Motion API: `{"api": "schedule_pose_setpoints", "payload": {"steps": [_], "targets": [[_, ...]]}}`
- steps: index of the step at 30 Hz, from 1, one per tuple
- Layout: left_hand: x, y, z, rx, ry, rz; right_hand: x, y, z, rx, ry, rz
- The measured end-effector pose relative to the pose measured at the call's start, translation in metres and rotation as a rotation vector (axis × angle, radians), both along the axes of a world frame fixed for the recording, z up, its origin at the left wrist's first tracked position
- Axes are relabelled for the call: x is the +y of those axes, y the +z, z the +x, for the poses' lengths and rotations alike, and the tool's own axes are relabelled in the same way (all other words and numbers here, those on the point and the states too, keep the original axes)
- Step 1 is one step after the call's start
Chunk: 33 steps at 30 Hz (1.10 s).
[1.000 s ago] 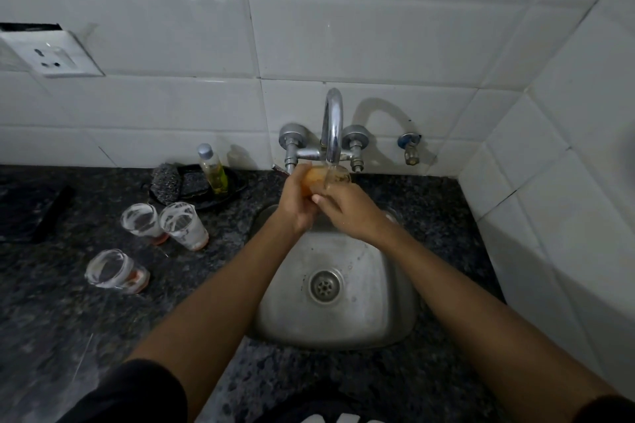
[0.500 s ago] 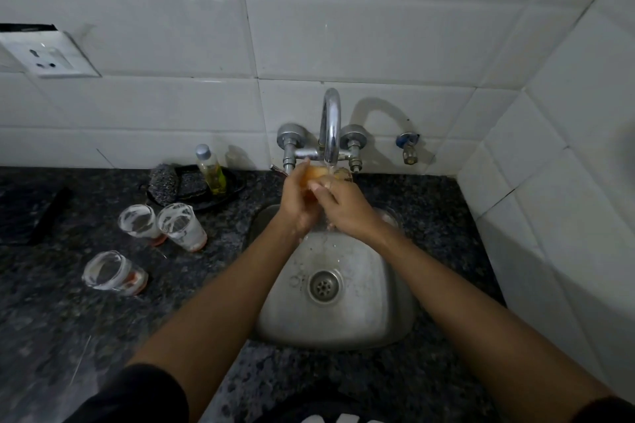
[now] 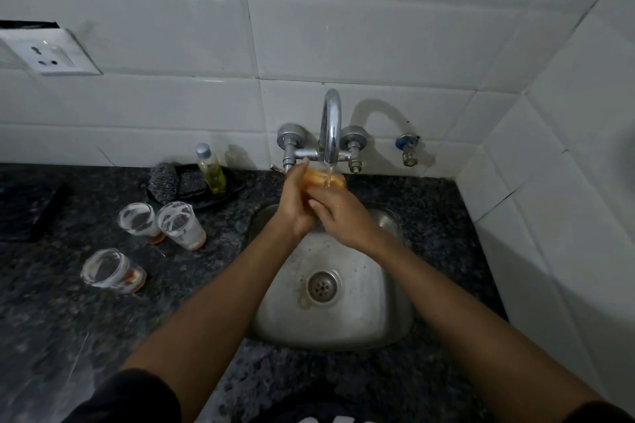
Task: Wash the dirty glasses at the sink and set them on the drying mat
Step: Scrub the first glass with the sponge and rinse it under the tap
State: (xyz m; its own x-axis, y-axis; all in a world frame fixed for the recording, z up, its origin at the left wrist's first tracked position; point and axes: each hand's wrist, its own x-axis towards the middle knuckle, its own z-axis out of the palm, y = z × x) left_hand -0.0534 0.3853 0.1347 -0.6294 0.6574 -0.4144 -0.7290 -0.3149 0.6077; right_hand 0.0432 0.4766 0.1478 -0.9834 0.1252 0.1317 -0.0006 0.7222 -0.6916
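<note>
In the head view, the left hand (image 3: pixel 296 199) is wrapping its fingers around an orange-tinted glass (image 3: pixel 324 179) and holding it under the faucet (image 3: pixel 330 127), where a thin stream is running into it at the far edge of the sink (image 3: pixel 374 319). The right hand (image 3: pixel 338 213) is pressing against the glass from the near side, fingers curled onto it, apparently rubbing or steadying it. 3 soapy glasses (image 3: pixel 161 221) are waiting on the counter (image 3: pixel 51 302) to the left: 2 are standing upright and touching, and 1 is lying on its side nearer the viewer. The risk is that the wet glass is getting slick, so a loosening grip could be dropping it into the steel basin and chipping it. The tipped glass could be rolling if an elbow is brushing it. Water striking the glass may be splashing toward the wall socket (image 3: pixel 48 53), though that sits well apart. The drying mat is not clearly showing. A bottle (image 3: pixel 210 170) of yellow liquid and a scrubber (image 3: pixel 164 182) are sitting in a dark tray beside the faucet; no label or writing is legible anywhere.
</note>
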Motion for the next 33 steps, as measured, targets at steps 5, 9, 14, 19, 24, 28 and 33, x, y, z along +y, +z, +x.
{"api": "schedule_pose_setpoints", "payload": {"steps": [5, 9, 14, 19, 24, 28, 33], "targets": [[0.001, 0.002, 0.010, 0.032, 0.047, -0.071, -0.018, 0.028, -0.009, -0.207, -0.359, -1.048], [-0.002, 0.001, 0.010, 0.041, 0.146, 0.014, -0.012, 0.033, -0.009, -0.252, -0.379, -1.343], [-0.006, 0.002, 0.004, 0.039, 0.019, -0.008, -0.007, 0.028, -0.011, -0.224, -0.557, -1.399], [-0.002, -0.001, 0.006, 0.026, 0.171, -0.105, -0.010, 0.032, -0.007, -0.214, -0.486, -1.337], [-0.005, 0.003, 0.008, 0.043, 0.293, -0.186, -0.005, 0.029, -0.004, -0.271, -0.611, -1.228], [-0.007, 0.007, 0.007, 0.117, 0.388, -0.262, 0.000, 0.014, 0.003, -0.333, -0.673, -1.018], [-0.011, 0.014, 0.007, 0.238, 0.384, -0.327, 0.008, -0.003, 0.015, -0.279, -0.610, -0.787]]}}
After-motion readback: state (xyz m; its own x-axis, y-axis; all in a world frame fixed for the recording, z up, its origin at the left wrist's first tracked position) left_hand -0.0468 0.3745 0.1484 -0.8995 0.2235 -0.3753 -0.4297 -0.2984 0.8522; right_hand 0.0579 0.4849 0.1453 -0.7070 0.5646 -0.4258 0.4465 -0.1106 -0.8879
